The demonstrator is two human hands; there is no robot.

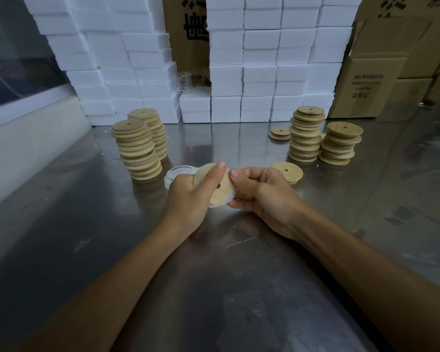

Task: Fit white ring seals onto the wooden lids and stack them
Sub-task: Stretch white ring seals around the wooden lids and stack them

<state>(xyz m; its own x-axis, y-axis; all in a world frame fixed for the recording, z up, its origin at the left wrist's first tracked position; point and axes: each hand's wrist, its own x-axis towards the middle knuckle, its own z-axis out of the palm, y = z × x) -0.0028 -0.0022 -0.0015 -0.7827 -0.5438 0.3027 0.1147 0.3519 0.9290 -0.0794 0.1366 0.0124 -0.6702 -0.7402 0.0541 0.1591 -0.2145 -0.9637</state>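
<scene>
**Both hands on one lid, centre frame**

Across the whole lower frame runs the scuffed stainless-steel table [87, 250]. Along the top, a wall of white foam blocks [264, 59], brown cardboard cartons [371, 80] at upper right. Left of centre, two tall stacks of round wooden lids with white seals [137, 151]; right of centre, two stacks of bare round wooden lids [305, 134], one loose lid [287, 170] just beside the right hand. Dead centre, the left hand [191, 196] grips a tilted round wooden lid with a small hole [220, 186], thumb curled over its face; the right hand [259, 191] pinches its edge, where a thin white ring seal [217, 205] shows at the lower rim. Behind the left hand lies a pile of loose white rings [175, 172].
</scene>
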